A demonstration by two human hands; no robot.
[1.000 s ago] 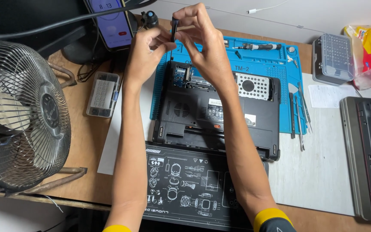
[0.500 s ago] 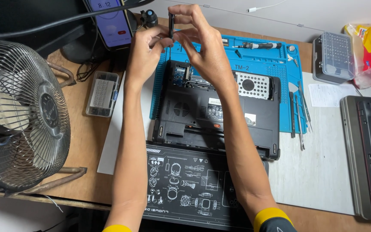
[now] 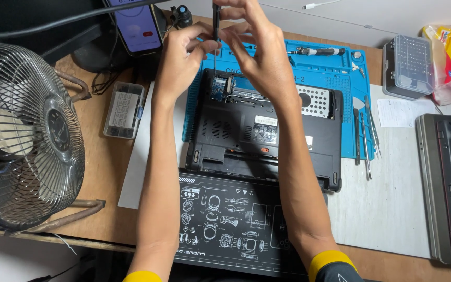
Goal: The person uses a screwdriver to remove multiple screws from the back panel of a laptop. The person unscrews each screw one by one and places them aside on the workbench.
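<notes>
Shifted only slightly since the earlier frames: both hands a touch closer together, still raised over the far edge of the black opened laptop base (image 3: 267,133), slim black screwdriver (image 3: 215,23) still upright between them. Left hand (image 3: 181,57) curled, fingers (image 3: 202,46) pinched on the thin shaft just below the handle. Right hand (image 3: 259,49) arched over from the other side, fingers (image 3: 230,36) closed on the screwdriver's handle near the top edge of the view. Shaft pointing down toward the small blue circuit board (image 3: 220,86) in the laptop's far left corner; tip contact hard to tell. Laptop base lying on the blue silicone repair mat (image 3: 340,65), near edge overlapping the black printed desk mat (image 3: 225,219). On the blue mat beyond the right hand, a second grey-handled screwdriver (image 3: 317,51). On the right of the tabletop (image 3: 105,177), metal pry tools (image 3: 366,136) lying side by side and a clear plastic bit case (image 3: 411,65). On the left, a round metal wire fan (image 3: 22,136), a small clear plastic parts box (image 3: 124,109) and a propped smartphone (image 3: 138,26).
</notes>
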